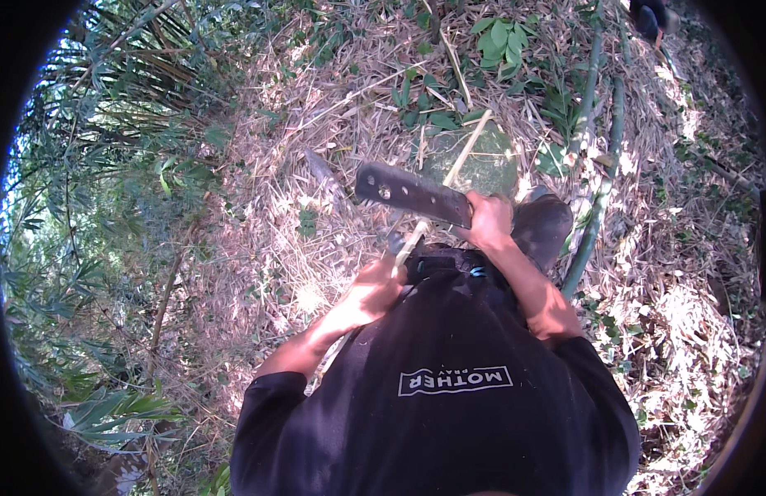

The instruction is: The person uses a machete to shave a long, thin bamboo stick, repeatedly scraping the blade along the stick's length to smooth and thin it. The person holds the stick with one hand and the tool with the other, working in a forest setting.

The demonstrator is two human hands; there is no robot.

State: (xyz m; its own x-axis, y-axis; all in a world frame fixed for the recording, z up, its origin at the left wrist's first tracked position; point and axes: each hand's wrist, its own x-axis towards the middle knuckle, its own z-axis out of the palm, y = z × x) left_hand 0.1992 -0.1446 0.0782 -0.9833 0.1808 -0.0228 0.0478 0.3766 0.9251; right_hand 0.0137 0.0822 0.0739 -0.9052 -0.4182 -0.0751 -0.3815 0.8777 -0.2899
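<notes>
My right hand point(491, 219) is closed round the handle end of a broad dark knife point(409, 192). Its blade, pierced by several holes near the blunt tip, points to the left. In my left hand point(376, 289) I grip the near end of a thin, pale strip, apparently split bamboo point(466, 152). The strip slants away to the upper right, and the blade crosses it about midway. Whether the edge touches the strip cannot be told. The knife's handle is mostly hidden in my fist.
A mossy green rock point(492, 161) lies just beyond the knife. My dark boot point(543, 221) stands beside my right hand. Green bamboo poles point(596, 198) run along the right. Dry leaves cover the ground, bushes point(94, 198) fill the left, and a person's dark shoe point(650, 20) shows top right.
</notes>
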